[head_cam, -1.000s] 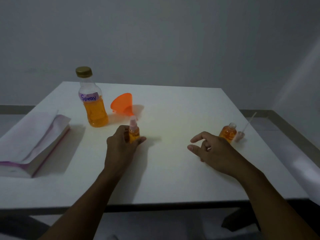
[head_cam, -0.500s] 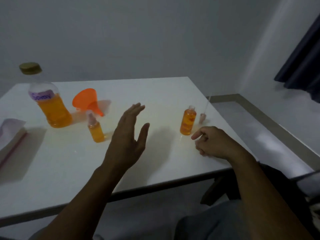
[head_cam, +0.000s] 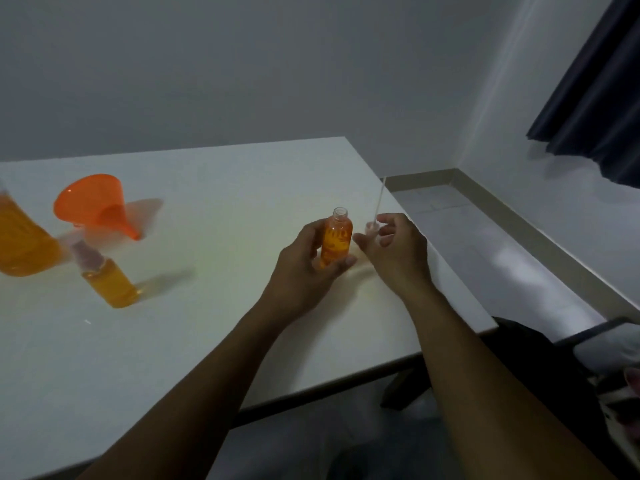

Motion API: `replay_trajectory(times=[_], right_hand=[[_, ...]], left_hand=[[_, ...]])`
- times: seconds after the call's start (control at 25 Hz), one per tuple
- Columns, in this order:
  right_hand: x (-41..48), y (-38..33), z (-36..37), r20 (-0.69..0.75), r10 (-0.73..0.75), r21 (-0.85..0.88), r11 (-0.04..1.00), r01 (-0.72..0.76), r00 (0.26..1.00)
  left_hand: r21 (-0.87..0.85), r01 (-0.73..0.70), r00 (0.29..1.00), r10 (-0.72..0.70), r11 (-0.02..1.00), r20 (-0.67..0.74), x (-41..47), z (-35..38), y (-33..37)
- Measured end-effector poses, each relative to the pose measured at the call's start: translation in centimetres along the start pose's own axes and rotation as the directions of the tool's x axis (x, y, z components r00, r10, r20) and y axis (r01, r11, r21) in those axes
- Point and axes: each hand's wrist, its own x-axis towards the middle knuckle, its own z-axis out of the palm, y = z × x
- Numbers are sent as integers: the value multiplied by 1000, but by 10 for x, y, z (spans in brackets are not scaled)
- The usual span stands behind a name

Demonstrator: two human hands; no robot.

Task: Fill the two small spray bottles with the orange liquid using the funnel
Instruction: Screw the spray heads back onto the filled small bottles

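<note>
My left hand (head_cam: 304, 268) is closed around a small uncapped spray bottle (head_cam: 336, 242) full of orange liquid, standing near the table's right edge. My right hand (head_cam: 394, 251) is just right of it, fingers spread and curled beside the loose spray head (head_cam: 372, 227), whose white tube sticks up; contact with it is unclear. A second small bottle (head_cam: 110, 282), filled orange and capped with its pink spray head, stands at the left. The orange funnel (head_cam: 100, 206) lies on its side behind it. The big orange-liquid bottle (head_cam: 20, 244) is cut off at the left edge.
The white table (head_cam: 207, 188) ends close to the right of my hands. Beyond its edge are floor, a wall skirting and a dark curtain (head_cam: 595, 98). A dark chair part (head_cam: 588, 334) shows at lower right.
My left hand let go of the capped bottle, crossed to the right and took hold of the uncapped bottle. My right hand opened and moved up to the loose spray head. The view swung right.
</note>
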Motion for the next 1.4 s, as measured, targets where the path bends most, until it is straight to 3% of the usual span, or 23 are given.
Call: replay_trajectory(times=[0.24,0.4,0.64,0.84,1.12,1.4], right_hand=[[-4,-8,-7,-53,-72,50,996,74,996],[-22,-37,-25,8,-241,89,967,239,971],[-54,-69,-25,22,-514,45,857,513,857],[-57,-84,-18,53,-637,-47,768,639,769],[-58,-96,-12,22,-690,-176,710,682,724],[-60,-107,-14,-14,-713,-188,690,699,701]], left_hand=[[16,-1,995,2,1000,-99,-4,-12,-4],[33,-34,977,40,999,-210,-17,-46,-6],[90,-41,963,64,995,-260,-48,-101,-21],[126,-43,955,78,991,-287,-65,-122,-28],[128,-54,950,90,990,-299,-70,-131,-31],[137,-33,953,72,990,-294,-71,-131,-32]])
